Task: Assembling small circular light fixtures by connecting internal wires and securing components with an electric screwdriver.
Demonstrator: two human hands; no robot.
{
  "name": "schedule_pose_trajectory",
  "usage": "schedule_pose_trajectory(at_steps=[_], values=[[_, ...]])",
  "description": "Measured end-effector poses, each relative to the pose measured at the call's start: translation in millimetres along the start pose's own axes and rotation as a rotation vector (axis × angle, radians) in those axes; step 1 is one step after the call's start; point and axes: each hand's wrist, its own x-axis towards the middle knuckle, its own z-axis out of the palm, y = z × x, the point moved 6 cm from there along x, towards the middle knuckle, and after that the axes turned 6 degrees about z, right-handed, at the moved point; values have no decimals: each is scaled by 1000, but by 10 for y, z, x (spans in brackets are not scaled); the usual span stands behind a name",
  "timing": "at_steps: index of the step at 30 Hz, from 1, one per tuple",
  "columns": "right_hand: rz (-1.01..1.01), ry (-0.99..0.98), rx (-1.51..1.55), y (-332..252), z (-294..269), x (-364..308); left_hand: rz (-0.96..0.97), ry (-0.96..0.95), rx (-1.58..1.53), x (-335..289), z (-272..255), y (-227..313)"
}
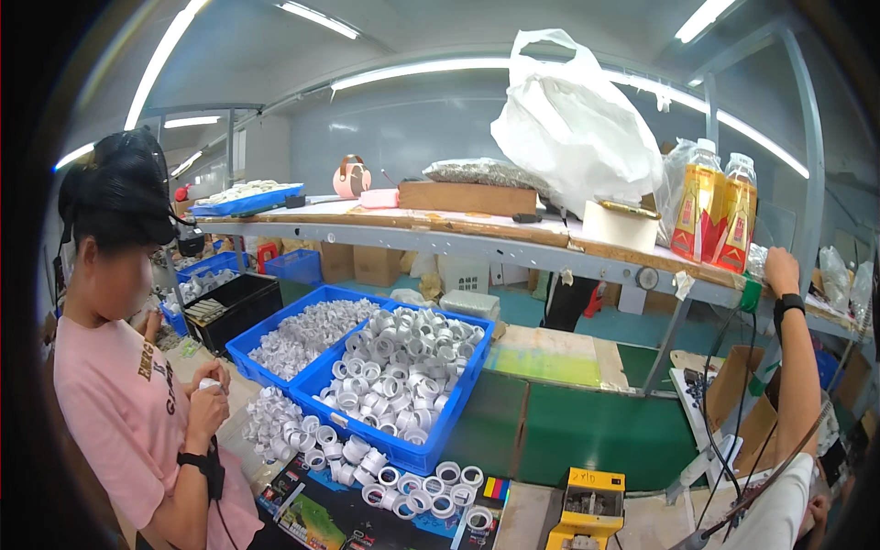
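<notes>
My right arm rises from the lower right, in a white sleeve with a black band at the wrist. My right hand [782, 269] is up at the shelf's right end, beside a metal post. Its fingers are curled in next to a clear, crinkled item [757, 260]; what they grip is hidden. Close by stand two bottles with yellow and red labels, a nearer bottle [735, 220] and another bottle [697, 206]. Below, a yellow machine [587, 513] sits on the bench. My left hand is outside the picture.
White plastic rings fill a blue bin [449, 451]; more loose rings [417, 500] lie on a printed mat. Smaller white parts fill another blue bin [246, 341]. At left a co-worker in pink [119, 385] holds a small white part. A white bag [577, 128] stands on the shelf [440, 229].
</notes>
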Motion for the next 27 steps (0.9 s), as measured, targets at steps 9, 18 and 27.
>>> schedule_pose_trajectory(at_steps=[9,18,27], values=[[5,83,95,157,157,60,19,43,5,-67,8,-10],[32,29,65,236,459,243,-23,1,-64,-53,42,-51],[-23,140,86,438,829,372,-10,-26,-56,-47,-28,20]])
